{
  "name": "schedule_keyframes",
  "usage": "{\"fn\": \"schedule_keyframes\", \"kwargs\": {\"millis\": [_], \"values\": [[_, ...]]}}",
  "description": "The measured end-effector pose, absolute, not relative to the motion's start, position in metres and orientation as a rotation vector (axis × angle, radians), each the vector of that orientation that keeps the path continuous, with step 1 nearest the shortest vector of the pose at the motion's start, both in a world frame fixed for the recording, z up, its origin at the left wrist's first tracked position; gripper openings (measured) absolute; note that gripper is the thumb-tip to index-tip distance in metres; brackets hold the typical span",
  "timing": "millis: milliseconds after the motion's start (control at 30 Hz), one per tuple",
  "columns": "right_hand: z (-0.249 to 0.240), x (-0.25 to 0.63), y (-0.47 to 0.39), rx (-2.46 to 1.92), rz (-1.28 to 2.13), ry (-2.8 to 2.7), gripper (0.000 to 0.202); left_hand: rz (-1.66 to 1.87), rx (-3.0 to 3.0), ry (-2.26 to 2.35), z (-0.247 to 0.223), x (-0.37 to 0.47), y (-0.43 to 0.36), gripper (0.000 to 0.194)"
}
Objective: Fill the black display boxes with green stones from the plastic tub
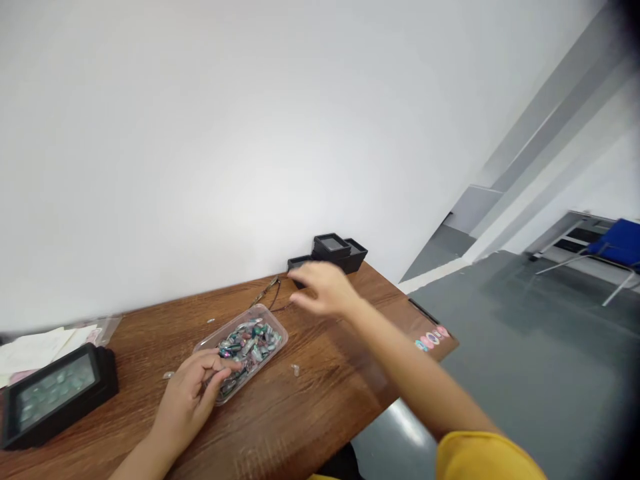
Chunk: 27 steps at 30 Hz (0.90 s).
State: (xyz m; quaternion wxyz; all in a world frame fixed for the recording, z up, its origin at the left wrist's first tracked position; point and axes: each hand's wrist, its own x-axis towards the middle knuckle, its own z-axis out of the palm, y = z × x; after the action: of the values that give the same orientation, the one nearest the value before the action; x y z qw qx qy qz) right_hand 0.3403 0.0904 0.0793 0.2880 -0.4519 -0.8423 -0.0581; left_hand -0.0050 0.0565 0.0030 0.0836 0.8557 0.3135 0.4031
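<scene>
A clear plastic tray (281,326) full of small shiny green, pink and clear stones (256,341) lies on the wooden table (280,427). Over its near left corner is my left hand (193,393), thumb and fingers curled together; what they hold, if anything, is hidden. My right hand (323,287) hovers beyond the tray's right side, thumb and fingers apart, with nothing seen between them. Just behind it stand small black boxes (332,246), partly covered by the hand. A dark cord (274,288) lies between the tray and the boxes.
At the left, a black windowed box (57,393) holds pale green pieces, beside papers (43,350). Single clear pieces lie near the tray, one being a loose stone (295,369). Round stickers (431,339) and a black pen-like stick (423,311) lie near the right edge. A blue chair (620,241) stands beyond.
</scene>
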Motion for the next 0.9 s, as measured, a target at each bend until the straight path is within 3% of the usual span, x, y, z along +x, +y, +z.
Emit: {"fn": "schedule_keyframes", "kwargs": {"millis": [233,900], "values": [[0.034,0.274,0.089,-1.180,-0.003,-2.250,0.032,1.208,2.548,0.960,0.001,-0.007,0.056,0.011],[0.030,0.274,0.084,-1.190,0.452,-2.298,0.010,0.994,2.601,0.937,0.005,0.004,0.052,0.011]]}}
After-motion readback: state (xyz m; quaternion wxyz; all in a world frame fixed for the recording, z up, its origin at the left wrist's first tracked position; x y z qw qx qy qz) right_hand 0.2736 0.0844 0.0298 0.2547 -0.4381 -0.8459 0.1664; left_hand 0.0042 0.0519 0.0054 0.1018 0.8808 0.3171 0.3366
